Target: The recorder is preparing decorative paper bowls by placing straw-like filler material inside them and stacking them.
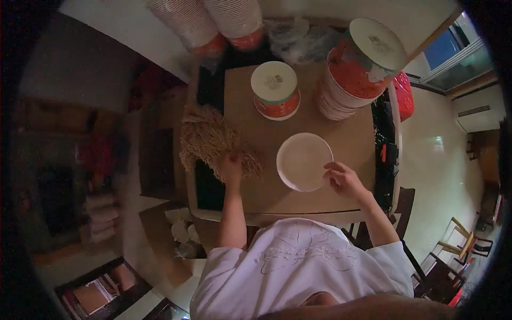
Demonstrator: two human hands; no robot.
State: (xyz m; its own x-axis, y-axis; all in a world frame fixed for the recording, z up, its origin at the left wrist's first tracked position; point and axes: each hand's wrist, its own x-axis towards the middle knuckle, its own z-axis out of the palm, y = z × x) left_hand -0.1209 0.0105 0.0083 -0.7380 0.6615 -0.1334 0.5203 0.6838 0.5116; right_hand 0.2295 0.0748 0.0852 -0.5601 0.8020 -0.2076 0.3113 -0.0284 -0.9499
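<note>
Reaching over a table (336, 217) topped with a brown cardboard sheet (246, 114): one person, white T-shirt (304, 248), both hands bare.

Left hand (231, 168): at the near right part of a loose heap of tan, crinkled strands (205, 136), left side of the table. Fingertips sunk among the strands; whether they pinch any cannot be made out from here.

Right hand (344, 180): at the right rim of a white round dish-like container (303, 162), which sits on the cardboard, right of centre and towards the near edge. Fingers curled, bunched near the thumb, tips at the rim; whether thumb and fingers clamp it or merely touch cannot be made out.

Far centre: one red-sided tub with a pale round top (273, 79). Far right: a stack of red-and-white tubs (344, 80), a pale disc-topped tub (376, 42) tilted on it. Far left: two tall, leaning stacks of nested tubs (234, 18). Between these and the right stack: crumpled clear plastic (298, 40). Right edge: a small red-and-black object (390, 153).
</note>
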